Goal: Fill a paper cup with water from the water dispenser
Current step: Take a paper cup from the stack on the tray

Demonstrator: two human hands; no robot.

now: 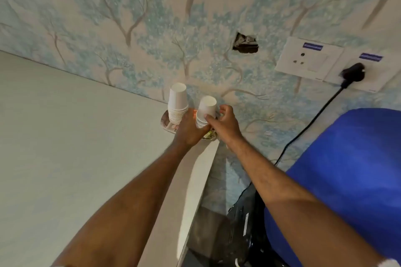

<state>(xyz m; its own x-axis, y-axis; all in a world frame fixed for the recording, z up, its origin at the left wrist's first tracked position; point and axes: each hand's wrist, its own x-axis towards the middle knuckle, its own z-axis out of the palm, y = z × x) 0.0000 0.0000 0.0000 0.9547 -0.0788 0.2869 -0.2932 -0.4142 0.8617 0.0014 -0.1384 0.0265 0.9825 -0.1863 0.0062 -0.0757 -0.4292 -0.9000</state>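
Two stacks of upside-down white paper cups stand on a patterned tray (165, 119) at the far right corner of a pale counter. The taller stack (177, 103) is on the left. My left hand (188, 129) grips the base of the shorter stack (206, 110). My right hand (224, 122) pinches the top cup of that stack between thumb and fingers. The blue water bottle of the dispenser (351, 180) fills the lower right.
The pale counter (76, 158) spreads to the left and ends at an edge near the tray. Behind is a tree-patterned wall with a hole (245, 43), a socket plate (310, 58), and a black plug (352, 72) whose cable runs down beside the dispenser.
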